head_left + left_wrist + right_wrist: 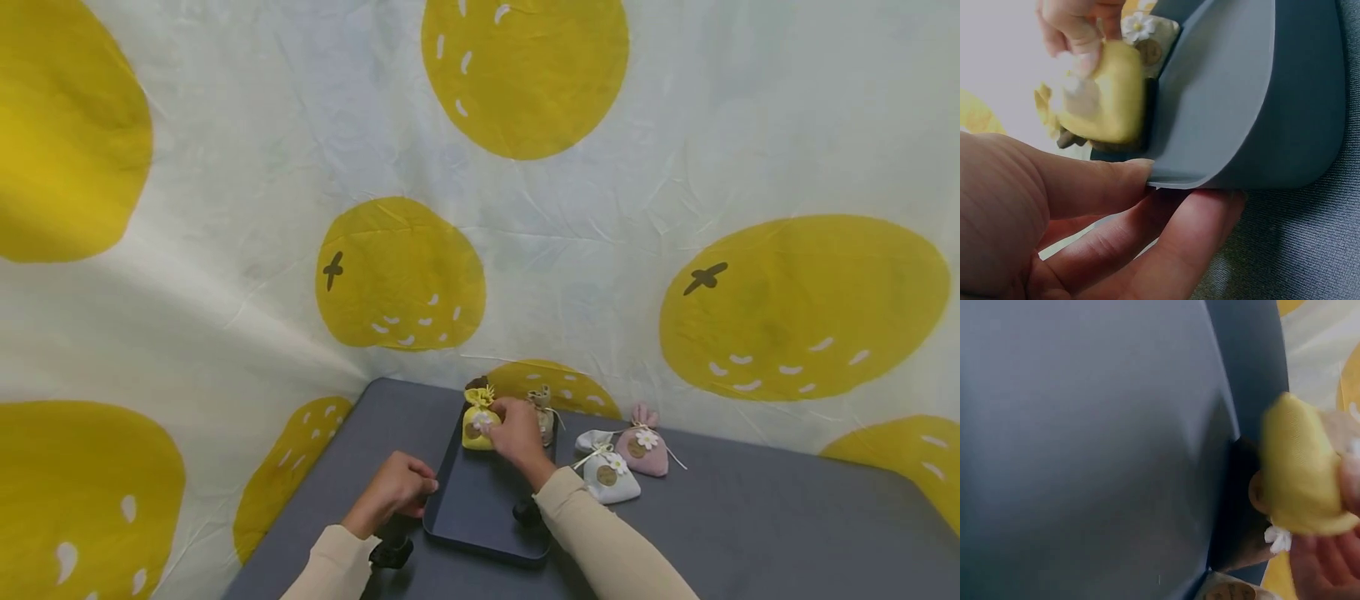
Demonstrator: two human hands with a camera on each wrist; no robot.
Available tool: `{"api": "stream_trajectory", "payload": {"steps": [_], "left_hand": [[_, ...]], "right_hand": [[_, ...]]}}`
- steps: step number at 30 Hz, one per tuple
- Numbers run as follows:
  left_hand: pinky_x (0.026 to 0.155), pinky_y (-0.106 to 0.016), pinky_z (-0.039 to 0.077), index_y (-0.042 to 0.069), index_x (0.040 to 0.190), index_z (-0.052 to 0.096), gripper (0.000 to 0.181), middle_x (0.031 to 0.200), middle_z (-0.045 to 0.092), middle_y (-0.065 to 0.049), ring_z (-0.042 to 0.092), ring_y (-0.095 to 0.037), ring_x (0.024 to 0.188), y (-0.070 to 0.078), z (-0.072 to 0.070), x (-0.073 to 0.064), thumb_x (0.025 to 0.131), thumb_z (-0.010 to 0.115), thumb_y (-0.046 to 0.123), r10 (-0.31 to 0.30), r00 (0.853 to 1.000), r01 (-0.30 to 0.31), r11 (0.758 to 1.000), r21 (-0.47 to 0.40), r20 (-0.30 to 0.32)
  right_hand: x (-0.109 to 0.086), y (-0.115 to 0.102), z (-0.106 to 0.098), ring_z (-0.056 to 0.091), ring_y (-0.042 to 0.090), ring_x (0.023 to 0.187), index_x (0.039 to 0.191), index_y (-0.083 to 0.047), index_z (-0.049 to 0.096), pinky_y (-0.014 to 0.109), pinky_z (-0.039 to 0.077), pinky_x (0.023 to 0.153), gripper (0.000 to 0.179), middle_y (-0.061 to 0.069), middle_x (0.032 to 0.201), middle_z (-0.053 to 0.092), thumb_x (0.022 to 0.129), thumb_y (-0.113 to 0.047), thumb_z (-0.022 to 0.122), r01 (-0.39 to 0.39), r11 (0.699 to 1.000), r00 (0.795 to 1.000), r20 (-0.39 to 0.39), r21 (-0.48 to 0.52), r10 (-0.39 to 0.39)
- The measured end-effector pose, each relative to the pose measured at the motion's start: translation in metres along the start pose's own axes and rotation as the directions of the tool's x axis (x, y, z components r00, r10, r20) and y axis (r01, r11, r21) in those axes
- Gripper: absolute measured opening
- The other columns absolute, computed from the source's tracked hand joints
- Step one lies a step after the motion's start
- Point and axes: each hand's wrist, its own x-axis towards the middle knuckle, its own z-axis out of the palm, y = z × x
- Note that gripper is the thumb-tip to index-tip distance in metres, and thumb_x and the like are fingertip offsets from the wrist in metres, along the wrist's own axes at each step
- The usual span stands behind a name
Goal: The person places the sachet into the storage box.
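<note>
On the left, the left hand (401, 486) has its grip pinched on the left rim of the dark tray (487, 521); firm, level pressure there should stop it sliding. At the far left corner, the yellow pouch (474, 440) is clamped in the grip of the right hand (517, 429), with a dark pouch (476, 383) just behind; soft cloth suits a light hold. Blur hides whether its base touches the tray. A beige pouch (547, 425) crowds the far right corner; the near half leaves room. Beyond the right wall, white (611, 483) and pink pouches (651, 456) lie on the desk (765, 517).
</note>
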Motion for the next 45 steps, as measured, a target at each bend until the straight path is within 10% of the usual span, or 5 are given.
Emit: {"api": "stream_trajectory", "payload": {"steps": [8,18,28,36,45], "left_hand": [[0.055,-0.034,0.062,-0.005,0.105,0.075,0.015,0.093,0.072,-0.011,0.07,-0.019,0.069,-0.002,0.002,0.002,0.091,0.074,0.0,0.0,1.0,0.0,1.0,-0.003,0.002],[0.055,-0.035,0.062,-0.007,0.107,0.075,0.018,0.092,0.072,-0.013,0.07,-0.021,0.068,-0.003,0.001,-0.001,0.091,0.073,-0.001,0.017,1.0,-0.017,1.0,-0.006,-0.008],[0.06,-0.039,0.064,-0.008,0.11,0.074,0.02,0.099,0.072,-0.016,0.073,-0.022,0.078,0.0,0.0,-0.002,0.092,0.072,0.0,0.02,1.0,-0.021,0.999,0.024,0.015],[0.061,-0.039,0.064,-0.009,0.109,0.074,0.018,0.097,0.072,-0.016,0.074,-0.022,0.08,-0.001,-0.001,-0.004,0.092,0.071,-0.002,-0.004,1.0,0.004,1.0,0.013,0.009],[0.065,-0.042,0.065,-0.008,0.11,0.074,0.019,0.102,0.072,-0.019,0.074,-0.023,0.082,0.002,0.0,-0.002,0.092,0.071,-0.001,-0.036,0.999,0.035,0.999,0.04,0.017]], "right_hand": [[0.0,0.016,-0.019,0.06,0.021,0.07,0.084,0.002,0.07,0.035,0.048,0.061,0.007,0.009,0.077,0.069,0.077,0.002,0.071,0.014,0.999,0.987,0.159,-0.033,-0.009],[-0.002,0.044,-0.091,0.072,0.039,0.103,0.114,0.005,0.074,0.053,0.059,0.09,0.025,0.022,0.11,0.076,0.092,-0.005,0.072,-0.117,0.992,0.993,0.027,0.043,0.116],[-0.027,0.122,-0.164,0.065,0.038,0.084,0.094,0.006,0.071,0.045,0.051,0.072,0.019,0.024,0.09,0.07,0.092,-0.012,0.068,-0.27,0.957,0.936,-0.263,-0.103,0.235],[-0.043,0.162,-0.168,0.063,0.037,0.086,0.102,0.006,0.074,0.05,0.052,0.075,0.029,0.026,0.099,0.072,0.088,-0.019,0.073,-0.324,0.918,0.943,-0.005,-0.228,0.332],[-0.047,0.162,-0.167,0.066,0.048,0.103,0.119,0.01,0.071,0.061,0.052,0.092,0.043,0.032,0.117,0.071,0.086,-0.017,0.076,-0.386,0.904,0.922,-0.032,-0.183,0.387]]}}
